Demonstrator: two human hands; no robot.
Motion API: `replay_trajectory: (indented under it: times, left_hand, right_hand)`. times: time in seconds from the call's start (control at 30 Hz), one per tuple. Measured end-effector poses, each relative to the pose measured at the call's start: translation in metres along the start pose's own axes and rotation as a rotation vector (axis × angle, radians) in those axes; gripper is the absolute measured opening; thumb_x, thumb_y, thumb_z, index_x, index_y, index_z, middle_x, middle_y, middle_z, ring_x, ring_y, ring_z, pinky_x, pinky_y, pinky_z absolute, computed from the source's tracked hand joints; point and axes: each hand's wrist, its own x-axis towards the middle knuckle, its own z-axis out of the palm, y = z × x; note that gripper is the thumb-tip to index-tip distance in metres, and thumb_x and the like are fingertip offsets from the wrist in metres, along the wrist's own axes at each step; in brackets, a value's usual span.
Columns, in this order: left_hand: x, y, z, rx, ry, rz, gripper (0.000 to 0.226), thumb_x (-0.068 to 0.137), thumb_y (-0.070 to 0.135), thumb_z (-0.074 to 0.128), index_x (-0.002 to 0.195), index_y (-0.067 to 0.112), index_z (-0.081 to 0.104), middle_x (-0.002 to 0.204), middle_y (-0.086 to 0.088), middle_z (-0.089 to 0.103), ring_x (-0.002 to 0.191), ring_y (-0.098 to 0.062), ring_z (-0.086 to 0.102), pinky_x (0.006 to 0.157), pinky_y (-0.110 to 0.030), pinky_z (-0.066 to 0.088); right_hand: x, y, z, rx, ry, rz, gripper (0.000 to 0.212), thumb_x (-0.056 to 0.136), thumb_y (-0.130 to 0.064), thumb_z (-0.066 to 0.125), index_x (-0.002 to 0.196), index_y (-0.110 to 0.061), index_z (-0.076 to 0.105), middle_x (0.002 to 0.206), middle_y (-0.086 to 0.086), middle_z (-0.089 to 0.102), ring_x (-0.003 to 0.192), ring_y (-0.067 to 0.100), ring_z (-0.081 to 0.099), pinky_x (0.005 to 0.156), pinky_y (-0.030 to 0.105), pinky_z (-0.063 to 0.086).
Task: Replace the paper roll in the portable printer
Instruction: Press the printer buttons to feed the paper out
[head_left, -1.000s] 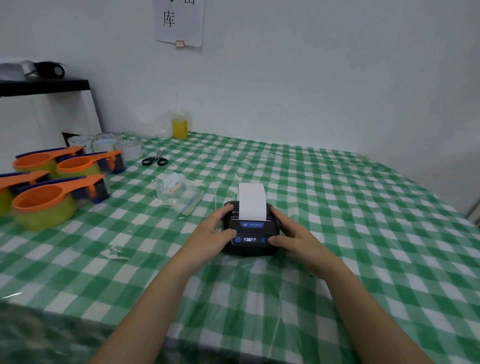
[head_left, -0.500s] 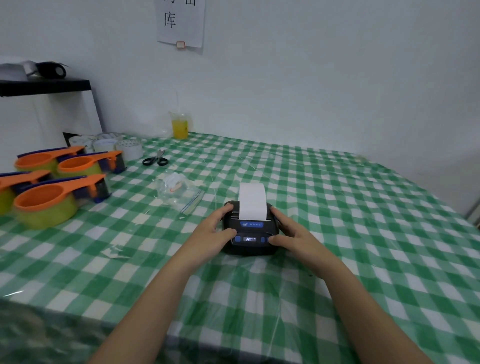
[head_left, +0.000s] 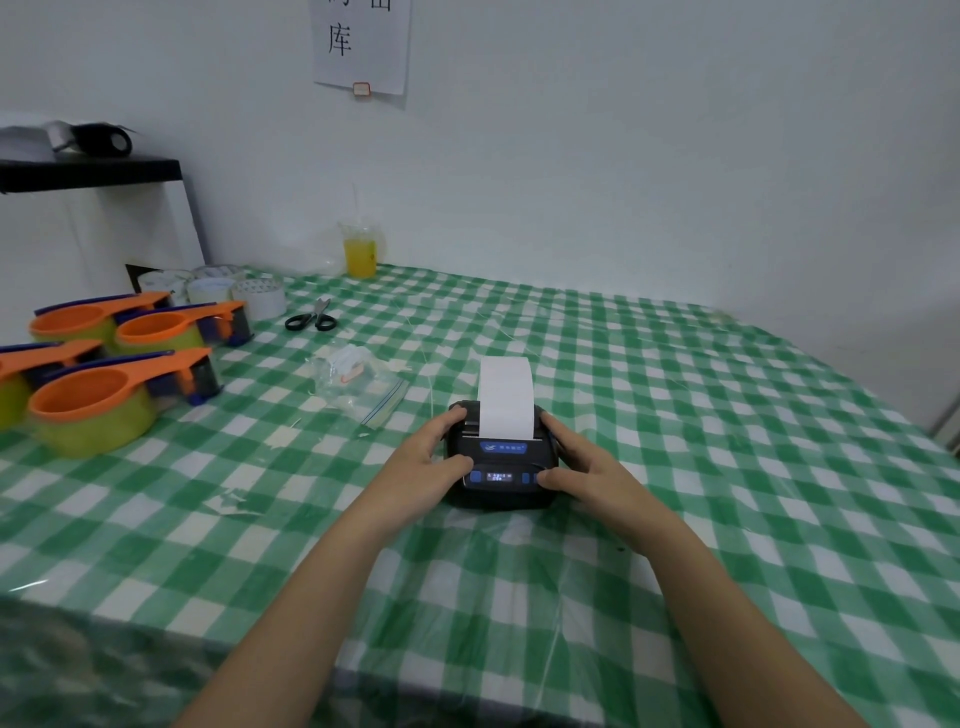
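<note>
Black portable printer (head_left: 501, 467) sits flat on the green checked tablecloth (head_left: 675, 415), lid closed, small front display lit. White paper strip (head_left: 506, 397) sticks up from its top slot.

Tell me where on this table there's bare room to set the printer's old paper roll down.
The checked cloth right of the printer and right hand lies bare out to the table edge, as does the strip behind the paper strip toward the wall. The left is crowded: tape dispensers, tape rolls, scissors, plastic bag.
</note>
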Motion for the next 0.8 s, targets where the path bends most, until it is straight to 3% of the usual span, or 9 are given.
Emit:
replay_trajectory:
  times: [0.17, 0.3, 0.43, 0.7, 0.8]
  left_hand:
    - [-0.0005, 0.0001, -0.0001, -0.004, 0.003, 0.003, 0.058, 0.09, 0.013, 0.053, 0.142, 0.033, 0.036, 0.148, 0.007, 0.038, 0.105, -0.001, 0.046, 0.076, -0.013, 0.037]
    - [-0.0006, 0.0001, -0.0003, 0.001, 0.004, 0.004, 0.058, 0.09, 0.014, 0.053, 0.142, 0.034, 0.036, 0.149, 0.006, 0.037, 0.113, -0.003, 0.042, 0.086, -0.02, 0.035]
    - [-0.0003, 0.0002, -0.0004, 0.0, 0.001, 0.004, 0.058, 0.09, 0.013, 0.053, 0.142, 0.034, 0.035, 0.148, 0.007, 0.038, 0.112, -0.004, 0.043, 0.082, -0.017, 0.036]
    - [0.0029, -0.0036, -0.001, 0.002, 0.004, 0.007, 0.058, 0.089, 0.014, 0.054, 0.141, 0.036, 0.037, 0.148, 0.008, 0.037, 0.123, -0.008, 0.042, 0.093, -0.024, 0.036]
    - [0.0033, -0.0029, -0.0005, -0.011, 0.007, 0.013, 0.059, 0.088, 0.011, 0.054, 0.141, 0.033, 0.038, 0.146, 0.008, 0.039, 0.115, -0.005, 0.044, 0.091, -0.023, 0.035]
  right_hand:
    - [0.0, 0.0012, -0.0002, 0.012, -0.004, -0.005, 0.077, 0.08, -0.017, 0.062, 0.146, -0.036, 0.028, 0.152, -0.011, 0.035, 0.136, 0.009, 0.037, 0.114, 0.042, 0.032]
    - [0.0005, 0.0003, 0.0004, 0.019, -0.005, 0.006, 0.083, 0.072, -0.026, 0.063, 0.146, -0.038, 0.028, 0.151, -0.012, 0.036, 0.136, 0.009, 0.038, 0.114, 0.042, 0.033]
    - [0.0003, 0.0009, -0.0003, 0.023, -0.01, 0.006, 0.079, 0.077, -0.021, 0.062, 0.146, -0.038, 0.027, 0.152, -0.011, 0.036, 0.136, 0.01, 0.038, 0.114, 0.043, 0.033]
    - [-0.0019, -0.0024, 0.0008, 0.018, 0.004, 0.014, 0.074, 0.084, -0.013, 0.06, 0.146, -0.038, 0.027, 0.151, -0.011, 0.037, 0.136, 0.01, 0.038, 0.113, 0.044, 0.034]
    - [-0.0025, -0.0055, 0.0018, 0.032, 0.017, 0.009, 0.074, 0.085, -0.008, 0.06, 0.147, -0.034, 0.028, 0.151, -0.009, 0.038, 0.135, 0.011, 0.04, 0.112, 0.042, 0.035]
